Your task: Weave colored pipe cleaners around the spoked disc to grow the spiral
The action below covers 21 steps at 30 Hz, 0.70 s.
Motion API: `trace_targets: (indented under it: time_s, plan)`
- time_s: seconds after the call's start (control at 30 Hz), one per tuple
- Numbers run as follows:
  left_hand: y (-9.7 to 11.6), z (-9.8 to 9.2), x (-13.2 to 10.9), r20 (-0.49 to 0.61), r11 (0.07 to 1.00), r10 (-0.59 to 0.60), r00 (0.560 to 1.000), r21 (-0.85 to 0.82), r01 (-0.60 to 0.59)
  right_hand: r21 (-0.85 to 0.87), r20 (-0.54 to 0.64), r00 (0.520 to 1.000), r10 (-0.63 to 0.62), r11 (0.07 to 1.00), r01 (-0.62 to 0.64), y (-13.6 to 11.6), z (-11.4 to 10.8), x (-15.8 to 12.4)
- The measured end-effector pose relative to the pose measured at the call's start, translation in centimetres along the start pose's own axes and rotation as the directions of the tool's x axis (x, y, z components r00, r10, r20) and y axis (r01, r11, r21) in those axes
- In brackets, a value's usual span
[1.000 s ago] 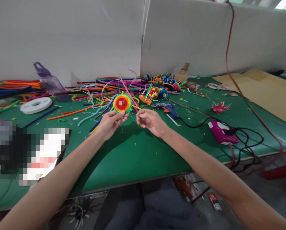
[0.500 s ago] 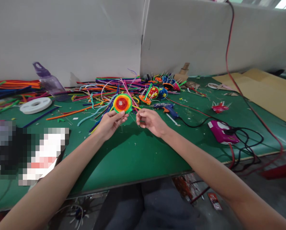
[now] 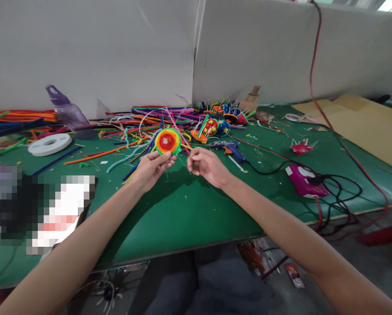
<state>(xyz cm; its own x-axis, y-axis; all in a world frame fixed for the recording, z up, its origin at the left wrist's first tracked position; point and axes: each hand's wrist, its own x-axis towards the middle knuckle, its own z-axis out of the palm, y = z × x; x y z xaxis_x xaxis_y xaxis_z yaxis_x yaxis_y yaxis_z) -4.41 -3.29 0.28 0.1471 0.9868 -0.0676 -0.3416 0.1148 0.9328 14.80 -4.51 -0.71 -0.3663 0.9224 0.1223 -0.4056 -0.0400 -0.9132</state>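
My left hand (image 3: 152, 166) pinches the lower edge of a round coiled pipe-cleaner disc (image 3: 167, 141), red in the centre, then orange, yellow and a green rim, held upright above the green table (image 3: 189, 210). My right hand (image 3: 206, 165) sits just to the right of the disc with its fingers curled and pinched on a thin strand that leads toward the disc's edge; the strand is too fine to name. Loose coloured pipe cleaners (image 3: 130, 124) lie spread behind both hands.
A blue glue gun (image 3: 230, 148) lies right of my hands, its black cord running to a pink device (image 3: 305, 180). A purple bottle (image 3: 68, 111) and white tape roll (image 3: 49, 144) sit left. Finished spiky ornaments (image 3: 215, 124) stand at the back; cardboard (image 3: 356, 122) lies far right.
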Motion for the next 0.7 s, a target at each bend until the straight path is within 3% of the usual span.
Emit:
trace_targets:
  time_s: [0.7]
  plan:
    - [-0.08,0.0,0.01,-0.002,1.0,0.002,1.0,0.009,-0.002,-0.018,-0.014,1.0,-0.02,1.0,0.02,-0.14,-0.06,0.04]
